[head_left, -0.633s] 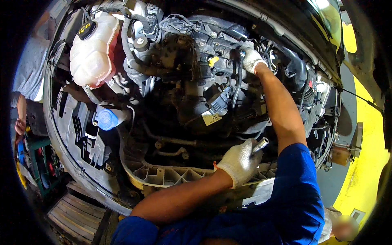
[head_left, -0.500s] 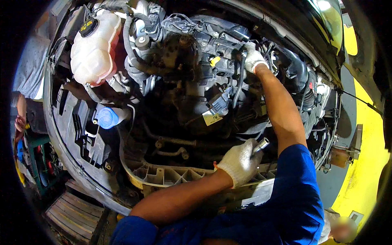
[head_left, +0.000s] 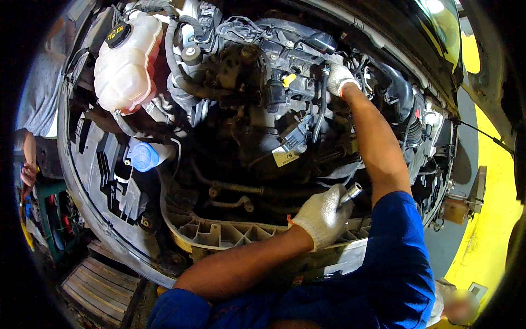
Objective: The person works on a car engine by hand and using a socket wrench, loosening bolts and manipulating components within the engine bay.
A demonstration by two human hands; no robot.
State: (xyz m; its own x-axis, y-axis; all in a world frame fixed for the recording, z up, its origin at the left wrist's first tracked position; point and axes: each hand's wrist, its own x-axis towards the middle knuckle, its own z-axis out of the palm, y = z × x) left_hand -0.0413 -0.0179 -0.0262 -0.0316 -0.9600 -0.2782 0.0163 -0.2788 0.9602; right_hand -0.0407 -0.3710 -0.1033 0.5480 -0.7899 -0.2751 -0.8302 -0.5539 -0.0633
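Observation:
In the lower middle, my left hand (head_left: 322, 218), in a white knit glove, is closed around a metal socket tool (head_left: 354, 191). Its shiny round hollow end sticks out past the thumb, up and to the right; the rest is hidden in the glove. My right hand (head_left: 342, 78), gloved too, reaches into the far right side of the car engine (head_left: 290, 90). Its fingers are curled beside a black hose (head_left: 321, 104), and what they grip is hidden. Left of it on the engine is a yellow dipstick handle (head_left: 289, 80). A grey connector (head_left: 294, 137) with a paper tag sits below.
A translucent coolant tank (head_left: 123, 71) stands at the far left, with a blue cap (head_left: 143, 157) below it. The front crossmember (head_left: 241, 233) runs under my left forearm. A wooden step (head_left: 101, 288) is at lower left. Another person's hand (head_left: 28, 174) shows at the left edge.
Both hands stay almost in place, the left still holding the socket tool. The view has shifted very slightly.

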